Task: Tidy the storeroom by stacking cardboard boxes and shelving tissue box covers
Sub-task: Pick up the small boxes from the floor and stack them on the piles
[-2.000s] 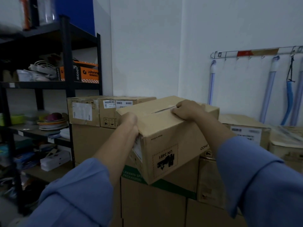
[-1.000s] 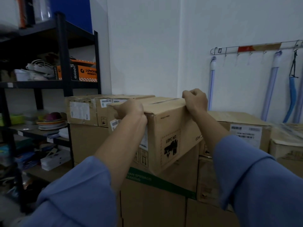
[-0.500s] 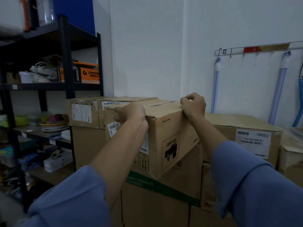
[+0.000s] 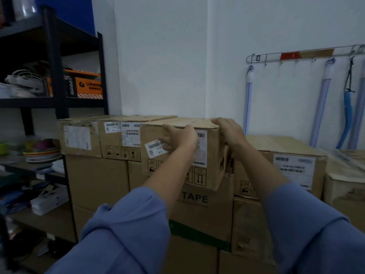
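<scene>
A brown cardboard box [image 4: 212, 176] with white barcode labels sits square on top of a larger box marked TAPE [image 4: 209, 212], level with the row of boxes to its left [image 4: 118, 136]. My left hand [image 4: 178, 137] lies flat against its front face, fingers spread over a label. My right hand [image 4: 229, 131] rests on the box's top right corner, fingers laid across the top edge. No tissue box covers can be made out.
Another labelled carton [image 4: 288, 153] stands just right of the box, with more stacked below. A black metal shelf [image 4: 56, 76] on the left holds an orange box [image 4: 87, 85], plates [image 4: 42, 151] and clutter. A wall rail [image 4: 296, 54] carries hanging tubes at the right.
The box has swung from a tilted, corner-forward hold to sitting flat and square on the stack. My left hand moved from its top edge to its front face; my right fingers uncurled.
</scene>
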